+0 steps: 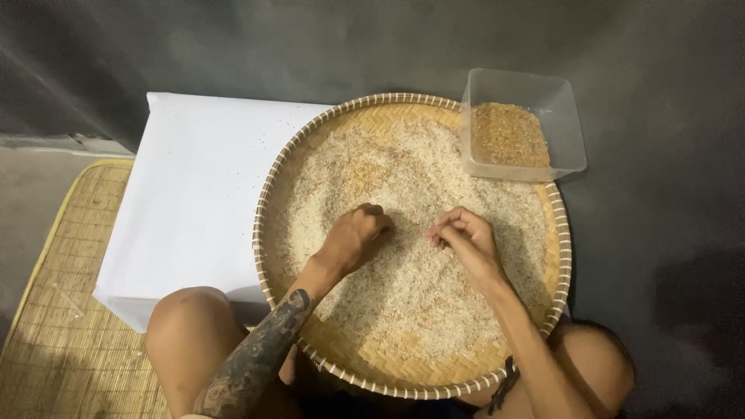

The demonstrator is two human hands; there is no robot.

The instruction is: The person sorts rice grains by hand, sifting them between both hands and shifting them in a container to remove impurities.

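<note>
Woven bamboo tray [310,167], round; both hands curled, fingertips pinching in pale rice [419,287]: left hand [358,233], right hand [463,233].

Your left hand [358,233] and right hand [463,235] both rest curled, fingertips down, on the rice [411,287] spread across the round woven tray [560,256] on your knees. A clear plastic tub [570,143] of brownish husks sits at the tray's far right rim, a white sheet [194,194] to its left.

Left hand [358,233] & right hand [463,233] curled, fingers down.
</note>
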